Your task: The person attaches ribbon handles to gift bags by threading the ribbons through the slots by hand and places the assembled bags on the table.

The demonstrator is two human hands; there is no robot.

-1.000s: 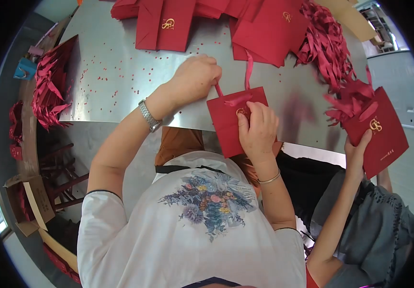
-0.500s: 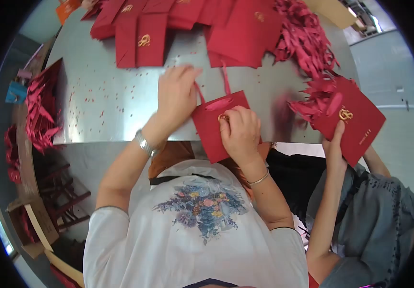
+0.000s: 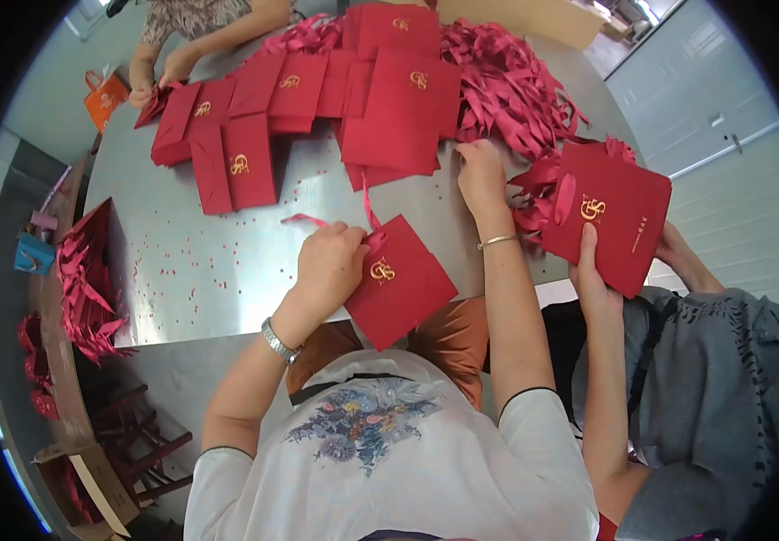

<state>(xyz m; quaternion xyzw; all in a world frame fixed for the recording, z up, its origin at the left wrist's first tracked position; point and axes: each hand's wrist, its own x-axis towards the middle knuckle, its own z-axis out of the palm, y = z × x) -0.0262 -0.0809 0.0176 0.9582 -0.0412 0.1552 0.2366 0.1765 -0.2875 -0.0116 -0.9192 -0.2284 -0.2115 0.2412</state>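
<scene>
My left hand [image 3: 331,263], with a watch on its wrist, is closed on the top edge of a small red paper gift bag [image 3: 403,288] with a gold emblem. The bag tilts over the table's front edge above my lap. A pink ribbon [image 3: 368,206] threads through its top, loose ends sticking up beyond my fingers. My right hand [image 3: 482,176], wearing a bangle, reaches forward to the lower edge of a heap of pink ribbons [image 3: 511,86]. Its fingers are bent together there; what they pinch, if anything, is too small to make out.
Stacks of flat red bags [image 3: 407,108] lie across the metal table [image 3: 164,307]. At right a co-worker holds several ribboned bags [image 3: 619,216]. Another person's hands [image 3: 168,72] work at the far left. Ribboned bags [image 3: 92,279] hang over the left edge; red scraps dot the tabletop.
My right hand has left the bag and moved forward to the ribbon heap. My left hand has come down from the ribbon onto the bag's top edge. The view has tilted upward.
</scene>
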